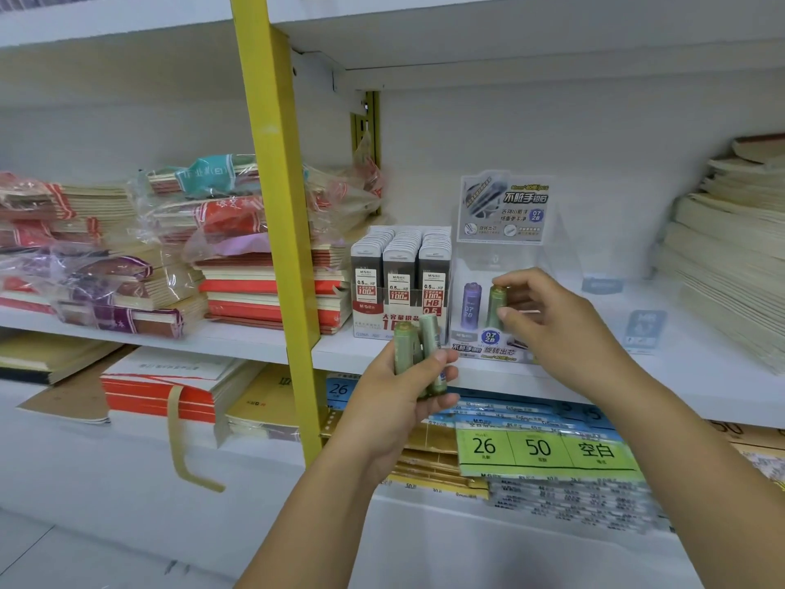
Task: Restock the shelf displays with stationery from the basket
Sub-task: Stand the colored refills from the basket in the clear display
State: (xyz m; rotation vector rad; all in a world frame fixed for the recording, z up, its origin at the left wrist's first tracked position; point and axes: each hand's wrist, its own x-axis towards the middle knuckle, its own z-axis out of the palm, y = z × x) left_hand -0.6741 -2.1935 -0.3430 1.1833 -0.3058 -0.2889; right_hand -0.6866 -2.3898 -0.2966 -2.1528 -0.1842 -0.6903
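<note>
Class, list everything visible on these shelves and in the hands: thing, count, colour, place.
lead-refill cases: three rows, grey, boxed on shelf
display stand: one, clear, right of the cases
purple lead tube: one, inside the stand
green lead tube: one, at the stand, in right hand
green lead tubes: two visible, in left hand
exercise books: stacks, red and purple, left
cream books: stack, far right
loose-leaf packs: several, green and blue labels, bottom right
post: one, yellow
left hand: grips tubes
right hand: pinches one tube

**A stationery shop's shelving**

White shelves (238, 340) on a yellow upright (276, 206) carry wrapped notebook stacks (127, 291); a retail display box of 0.5 HB pencil leads (399, 286) faces outward; labelled loose-leaf packs (548, 452) lie below.
</note>
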